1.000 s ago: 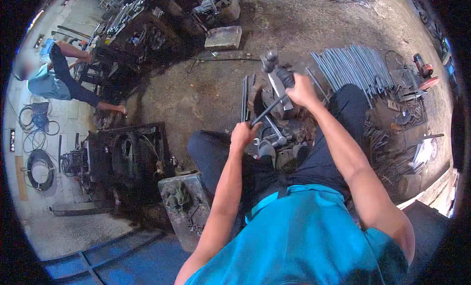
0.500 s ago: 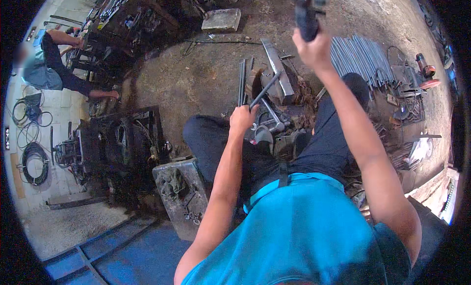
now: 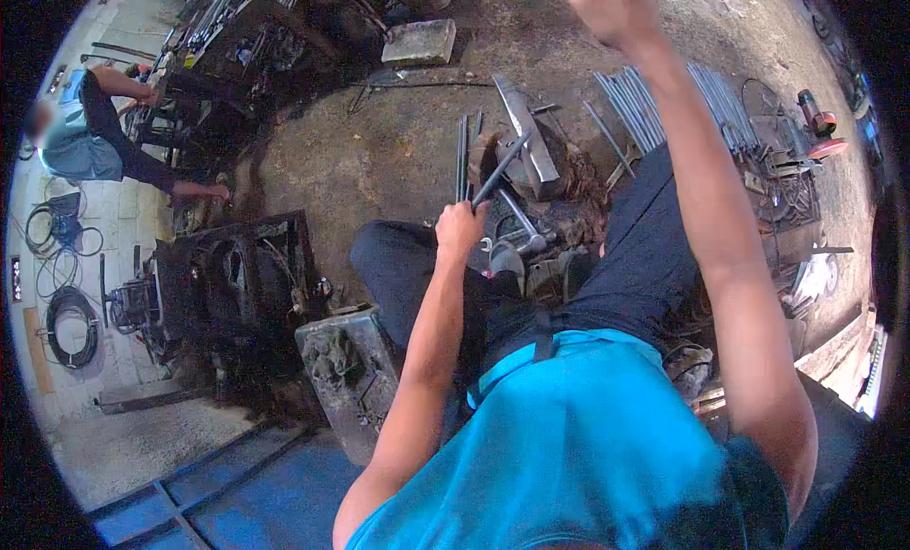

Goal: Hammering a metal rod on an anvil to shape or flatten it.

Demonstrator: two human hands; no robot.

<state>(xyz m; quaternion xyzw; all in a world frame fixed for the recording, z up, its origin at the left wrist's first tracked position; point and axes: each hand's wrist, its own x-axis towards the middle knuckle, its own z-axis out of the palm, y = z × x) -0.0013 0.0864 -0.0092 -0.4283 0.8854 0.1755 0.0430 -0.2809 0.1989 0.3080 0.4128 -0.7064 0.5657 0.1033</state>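
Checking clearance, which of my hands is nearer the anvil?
Left. Your left hand is below-left of the anvil, holding a rod toward it; your right hand is farther, at the picture's top edge.

Metal workshop: anvil (image 3: 543,168), rods (image 3: 631,105)

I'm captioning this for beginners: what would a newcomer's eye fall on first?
Probably the bright blue shirt at bottom centre. Above it, the left hand grips a dark rod, while the right hand is at the top edge. Grey rods lie in a row at upper right.
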